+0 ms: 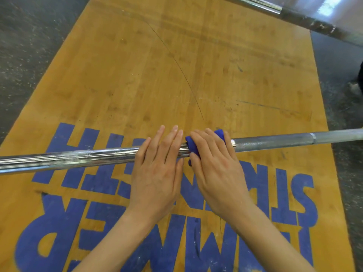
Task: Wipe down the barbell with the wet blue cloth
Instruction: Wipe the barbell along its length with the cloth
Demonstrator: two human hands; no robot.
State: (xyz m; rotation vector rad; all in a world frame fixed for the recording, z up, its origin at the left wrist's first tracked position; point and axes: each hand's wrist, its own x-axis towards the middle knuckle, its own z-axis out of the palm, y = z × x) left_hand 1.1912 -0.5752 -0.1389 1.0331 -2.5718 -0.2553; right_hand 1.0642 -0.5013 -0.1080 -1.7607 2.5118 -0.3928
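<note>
wooden platform [176,65] under barbell [275,141], hands

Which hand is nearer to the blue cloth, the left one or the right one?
Right. The right hand is wrapped around the blue cloth on the barbell. The left hand lies flat on the bar just beside the cloth, on its left, fingers straight.

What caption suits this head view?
Right hand wraps blue cloth around barbell; left hand rests flat beside it.
</note>
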